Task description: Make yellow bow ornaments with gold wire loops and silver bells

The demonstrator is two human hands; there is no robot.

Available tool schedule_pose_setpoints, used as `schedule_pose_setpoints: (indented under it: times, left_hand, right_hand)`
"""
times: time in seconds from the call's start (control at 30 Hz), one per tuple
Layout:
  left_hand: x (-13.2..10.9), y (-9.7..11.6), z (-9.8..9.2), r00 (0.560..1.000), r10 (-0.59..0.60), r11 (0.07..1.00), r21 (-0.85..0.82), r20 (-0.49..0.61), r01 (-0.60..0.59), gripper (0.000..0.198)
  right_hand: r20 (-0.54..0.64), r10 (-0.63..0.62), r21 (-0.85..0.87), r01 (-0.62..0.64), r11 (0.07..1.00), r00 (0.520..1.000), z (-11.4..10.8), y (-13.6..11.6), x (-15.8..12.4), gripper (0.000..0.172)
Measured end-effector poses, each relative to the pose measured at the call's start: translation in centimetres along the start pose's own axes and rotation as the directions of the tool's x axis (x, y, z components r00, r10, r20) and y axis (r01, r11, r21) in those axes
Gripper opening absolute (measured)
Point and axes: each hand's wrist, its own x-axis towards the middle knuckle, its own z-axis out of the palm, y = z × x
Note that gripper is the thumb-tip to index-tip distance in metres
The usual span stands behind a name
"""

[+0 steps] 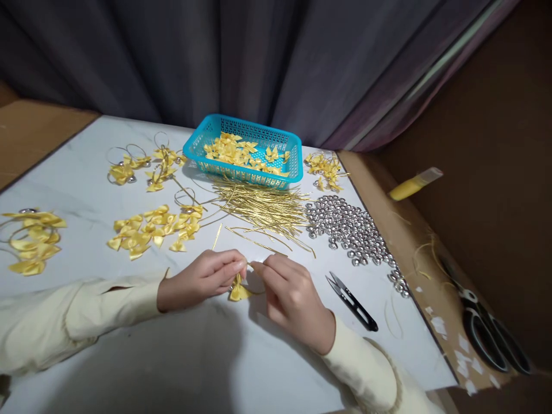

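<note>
My left hand (207, 278) and my right hand (293, 293) meet near the middle of the white table, fingers closed and fingertips almost touching. Both pinch a thin gold cord (249, 264) between them. A yellow ribbon bow (240, 290) hangs just below my left fingertips, and part of the cord curves beside it toward my right hand. Beyond my hands lies a pile of gold cords (267, 207). Black thread snips (352, 302) rest to the right of my right hand.
A blue basket (297, 158) of yellow bows stands at the back. Loose bows (138, 236) and looped bows (37, 241) lie left. Silver beads (349, 227) spread on the right. Large scissors (487, 333) and a yellow tube (414, 185) are at the right edge.
</note>
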Motion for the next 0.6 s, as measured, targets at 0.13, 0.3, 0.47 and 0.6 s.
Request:
schedule_pose_setpoints:
  times: [0.13,0.3,0.47,0.6]
  left_hand:
    - [-0.4,0.3,0.3,0.990,0.109,0.936,0.345,-0.088,-0.073,0.025]
    - [-0.6,0.1,0.4,0.955,0.287,0.699,0.697,-0.073,-0.157,0.025]
    - [-0.6,-0.9,0.2,0.821,0.553,0.230,0.920,0.145,-0.317,0.027]
    - [-0.6,-1.3,0.3,0.738,0.620,-0.022,0.946,0.268,-0.325,0.028]
  right_hand:
    - [-0.049,0.037,0.062,-0.034,0.997,0.998,0.4,-0.1,-0.1,0.028]
    - [-0.079,0.061,0.118,-0.052,0.992,0.995,0.6,-0.2,-0.1,0.029]
    - [-0.084,0.077,0.158,-0.063,0.985,0.993,0.7,-0.4,-0.1,0.029]
    - [-0.093,0.087,0.184,-0.069,0.980,0.992,0.8,-0.6,-0.1,0.030]
